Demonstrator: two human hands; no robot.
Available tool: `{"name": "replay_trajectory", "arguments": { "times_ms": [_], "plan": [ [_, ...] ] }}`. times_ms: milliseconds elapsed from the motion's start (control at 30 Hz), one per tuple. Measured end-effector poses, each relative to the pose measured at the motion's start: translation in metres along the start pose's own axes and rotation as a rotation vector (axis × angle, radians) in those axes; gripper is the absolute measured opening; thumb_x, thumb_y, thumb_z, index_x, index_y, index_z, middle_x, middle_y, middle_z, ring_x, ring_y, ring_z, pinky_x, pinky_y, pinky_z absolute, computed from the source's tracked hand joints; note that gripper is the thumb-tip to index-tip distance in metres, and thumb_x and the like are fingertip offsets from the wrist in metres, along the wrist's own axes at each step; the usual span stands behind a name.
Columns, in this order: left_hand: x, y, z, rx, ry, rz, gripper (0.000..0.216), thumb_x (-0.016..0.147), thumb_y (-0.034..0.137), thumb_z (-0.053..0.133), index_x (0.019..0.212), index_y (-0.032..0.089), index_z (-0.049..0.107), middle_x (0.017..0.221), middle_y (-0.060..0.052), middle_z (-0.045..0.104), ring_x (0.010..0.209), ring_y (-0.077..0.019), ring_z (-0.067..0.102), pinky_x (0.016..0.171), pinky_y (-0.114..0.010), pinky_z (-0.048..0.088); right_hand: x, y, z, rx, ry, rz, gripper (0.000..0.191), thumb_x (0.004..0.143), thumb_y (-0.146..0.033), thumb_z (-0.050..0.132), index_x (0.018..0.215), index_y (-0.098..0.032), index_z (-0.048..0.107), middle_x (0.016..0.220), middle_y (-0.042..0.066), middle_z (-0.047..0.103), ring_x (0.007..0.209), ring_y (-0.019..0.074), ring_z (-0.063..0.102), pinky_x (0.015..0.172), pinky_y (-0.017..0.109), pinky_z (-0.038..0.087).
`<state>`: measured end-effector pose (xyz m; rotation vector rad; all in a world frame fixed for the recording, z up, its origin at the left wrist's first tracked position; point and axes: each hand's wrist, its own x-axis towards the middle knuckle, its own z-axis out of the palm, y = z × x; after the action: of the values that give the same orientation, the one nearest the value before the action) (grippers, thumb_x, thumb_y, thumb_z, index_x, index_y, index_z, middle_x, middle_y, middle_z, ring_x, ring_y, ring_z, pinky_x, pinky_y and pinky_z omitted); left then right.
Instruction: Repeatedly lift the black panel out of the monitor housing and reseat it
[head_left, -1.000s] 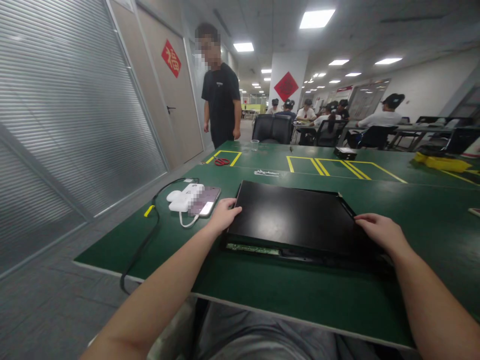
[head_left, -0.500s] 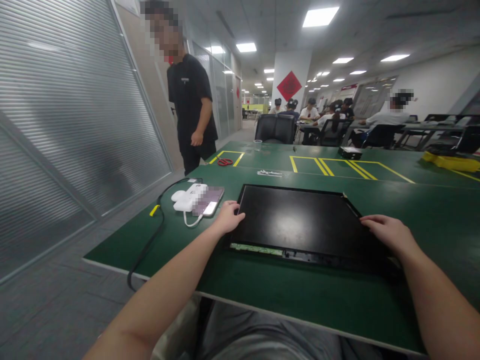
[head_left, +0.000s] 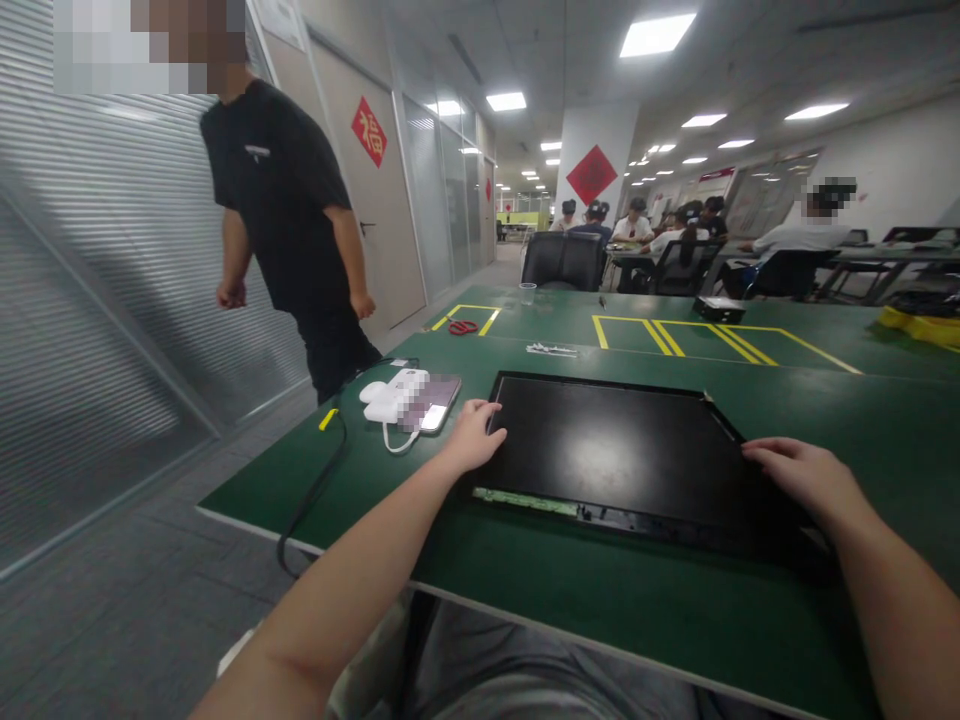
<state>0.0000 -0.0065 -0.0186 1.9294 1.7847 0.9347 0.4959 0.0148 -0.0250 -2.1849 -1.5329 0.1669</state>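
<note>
A flat black display panel (head_left: 600, 450) lies screen up on the green table, its black frame around it. Along its near edge runs a green circuit strip (head_left: 525, 502) beside a dark strip. My left hand (head_left: 478, 437) grips the panel's left edge, thumb on top and fingers at the rim. On the opposite side, my right hand (head_left: 806, 475) holds the right edge between thumb and fingers; the thumb is partly hidden. Left of my left hand lie a phone (head_left: 441, 405) and a white device (head_left: 394, 395) joined by a short white cable (head_left: 401, 447).
Red-handled scissors (head_left: 463, 327), a clear cup (head_left: 527, 293), small white strips (head_left: 553, 350) and a black box (head_left: 718, 309) are on the table (head_left: 300, 490). A black cable (head_left: 330, 480) hangs over its left edge. A person in black (head_left: 281, 200) stands at the left; others sit behind.
The person in black has come nearer and further left. My view has turned slightly left, shifting the table rightward in the picture. Both hands stay on the panel's edges.
</note>
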Motion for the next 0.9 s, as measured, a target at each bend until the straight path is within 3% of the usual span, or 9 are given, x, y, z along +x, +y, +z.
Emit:
{"name": "replay_trajectory", "arguments": {
  "times_ms": [133, 333, 467, 700, 900],
  "plan": [
    [-0.002, 0.002, -0.004, 0.124, -0.019, 0.036, 0.048, 0.087, 0.026, 0.064, 0.134, 0.015, 0.065, 0.135, -0.018, 0.059, 0.131, -0.0317, 0.057, 0.117, -0.040, 0.039, -0.008, -0.016, -0.009, 0.029, -0.052, 0.046, 0.026, 0.074, -0.041, 0.060, 0.084, -0.027, 0.079, 0.096, 0.009, 0.077, 0.094, 0.0302, 0.070, 0.079, 0.038, 0.051],
    [0.002, -0.004, -0.011, 0.369, -0.033, -0.035, 0.042, 0.092, 0.029, 0.057, 0.128, 0.012, 0.068, 0.130, -0.023, 0.065, 0.127, -0.0365, 0.057, 0.110, -0.044, 0.041, -0.016, -0.023, -0.019, 0.071, -0.038, 0.126, 0.030, 0.074, -0.044, 0.058, 0.087, -0.027, 0.079, 0.088, 0.008, 0.076, 0.085, 0.0287, 0.068, 0.078, 0.038, 0.049],
    [0.004, -0.006, -0.016, 0.375, -0.053, -0.063, 0.037, 0.090, 0.031, 0.058, 0.117, 0.011, 0.075, 0.126, -0.024, 0.067, 0.122, -0.0381, 0.059, 0.107, -0.046, 0.042, -0.018, -0.019, -0.022, 0.093, 0.040, 0.161, 0.029, 0.076, -0.046, 0.057, 0.086, -0.028, 0.078, 0.089, 0.010, 0.076, 0.085, 0.0297, 0.068, 0.074, 0.038, 0.049],
    [0.003, -0.004, -0.019, 0.393, -0.066, -0.042, 0.037, 0.087, 0.027, 0.061, 0.118, 0.014, 0.077, 0.126, -0.021, 0.069, 0.122, -0.0382, 0.060, 0.107, -0.046, 0.045, -0.010, -0.013, -0.013, 0.016, -0.061, 0.140, 0.030, 0.075, -0.043, 0.059, 0.088, -0.027, 0.080, 0.098, 0.011, 0.077, 0.089, 0.0303, 0.069, 0.072, 0.037, 0.049],
    [0.009, -0.008, -0.015, 0.395, -0.114, 0.042, 0.036, 0.087, 0.014, 0.054, 0.112, 0.007, 0.078, 0.130, -0.022, 0.068, 0.125, -0.0328, 0.063, 0.113, -0.040, 0.044, -0.005, -0.006, -0.003, -0.051, -0.016, 0.083, 0.032, 0.073, -0.044, 0.059, 0.090, -0.029, 0.082, 0.100, 0.007, 0.078, 0.086, 0.0284, 0.069, 0.071, 0.036, 0.051]
  ]
}}
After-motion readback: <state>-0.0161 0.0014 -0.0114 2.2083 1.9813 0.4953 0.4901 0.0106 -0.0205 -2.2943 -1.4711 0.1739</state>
